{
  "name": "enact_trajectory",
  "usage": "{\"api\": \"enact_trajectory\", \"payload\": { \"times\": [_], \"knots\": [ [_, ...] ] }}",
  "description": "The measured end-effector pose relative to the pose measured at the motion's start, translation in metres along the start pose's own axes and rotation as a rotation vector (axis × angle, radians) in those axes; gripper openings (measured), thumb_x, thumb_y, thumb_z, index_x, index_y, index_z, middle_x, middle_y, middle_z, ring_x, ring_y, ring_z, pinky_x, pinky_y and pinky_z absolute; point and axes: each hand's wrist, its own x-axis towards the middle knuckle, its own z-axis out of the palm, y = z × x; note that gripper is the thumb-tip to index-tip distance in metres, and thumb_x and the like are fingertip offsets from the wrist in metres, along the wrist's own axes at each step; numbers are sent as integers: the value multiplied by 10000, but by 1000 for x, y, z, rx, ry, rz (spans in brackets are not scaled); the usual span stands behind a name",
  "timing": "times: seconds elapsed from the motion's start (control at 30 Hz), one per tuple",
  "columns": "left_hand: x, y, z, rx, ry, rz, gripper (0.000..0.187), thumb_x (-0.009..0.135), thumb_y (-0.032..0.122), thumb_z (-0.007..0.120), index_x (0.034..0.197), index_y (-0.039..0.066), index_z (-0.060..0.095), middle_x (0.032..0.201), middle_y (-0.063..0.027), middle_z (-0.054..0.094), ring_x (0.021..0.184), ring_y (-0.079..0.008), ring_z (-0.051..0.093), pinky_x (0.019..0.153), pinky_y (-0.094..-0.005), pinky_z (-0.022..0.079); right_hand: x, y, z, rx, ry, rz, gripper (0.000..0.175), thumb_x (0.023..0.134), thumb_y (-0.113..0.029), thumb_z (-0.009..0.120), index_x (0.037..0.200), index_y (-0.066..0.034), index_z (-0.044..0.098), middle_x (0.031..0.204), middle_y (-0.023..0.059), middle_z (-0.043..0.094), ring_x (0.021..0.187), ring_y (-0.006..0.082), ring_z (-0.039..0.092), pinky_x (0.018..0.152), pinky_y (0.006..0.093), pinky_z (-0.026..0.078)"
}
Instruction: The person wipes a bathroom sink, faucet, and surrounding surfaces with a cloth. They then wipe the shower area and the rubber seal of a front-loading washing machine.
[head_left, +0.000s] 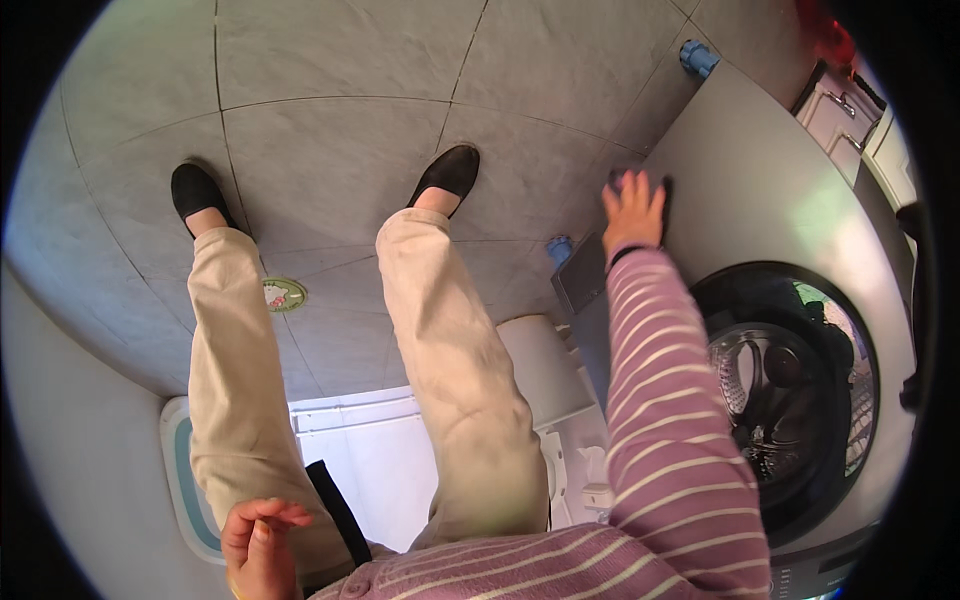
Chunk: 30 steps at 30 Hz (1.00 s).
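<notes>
My left hand (262, 544) is low at the left, over my thigh, its fingers loosely curled with nothing visible in them. A black strap (337, 510) hangs beside it. My right hand (634, 210), slightly blurred, reaches out with spread fingers at the side edge of a grey front-loading washing machine (750, 172). Small dark parts show by its fingertips; whether it touches them I cannot tell. The machine's round door (787, 375), dark-rimmed with a glass middle, lies right of my forearm. A dark grey panel (583, 276) sticks out near my right wrist.
Blue feet (699, 58) show at the machine's base. Grey floor tiles (337, 165) lie under my black shoes, with a round green sticker (285, 294) on them. A white and teal basin (180, 465) stands at the left wall. White drawers (836, 112) are at the upper right.
</notes>
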Motion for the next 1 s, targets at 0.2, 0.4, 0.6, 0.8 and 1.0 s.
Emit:
{"api": "enact_trajectory", "payload": {
  "times": [0.2,0.4,0.6,0.8,1.0],
  "knots": [
    [4,3,11,83,-107,-94,277,1013,181,481,1198,3,583,1090,-156,657,1011,-252,612,967,-397,450,-37,-113,107,116,-291,-267,517,987,-384,369,1499,-340,309,1625,40,22,1484,315,-63,1136,577,-76],
    [16,-3,9,114,-165,-76,272,1015,169,473,1197,-1,583,1117,-150,645,1019,-251,608,971,-391,449,-60,-178,189,-81,-354,-507,490,1024,-415,300,1501,-306,312,1621,20,59,1479,327,-40,1126,613,-63],
    [4,-3,7,42,-206,-60,274,1017,177,472,1193,-4,580,1132,-148,639,1016,-236,609,962,-378,455,-126,-187,251,-382,-246,-678,470,995,-358,385,1457,-270,410,1589,13,205,1474,279,89,1141,596,-12],
    [-7,1,9,-42,-243,-61,263,1014,160,475,1192,-5,576,1084,-138,654,1012,-229,613,963,-370,459,-87,-127,174,-120,-383,-627,488,1013,-418,297,1478,-284,359,1599,41,175,1478,303,79,1131,616,-41],
    [13,-3,14,-129,-193,-27,261,1011,163,485,1188,-4,578,1067,-149,663,986,-237,636,938,-372,483,-5,-40,58,19,-137,-393,454,1003,-289,326,1451,-309,396,1565,35,278,1465,250,173,1173,511,32]
  ]
}}
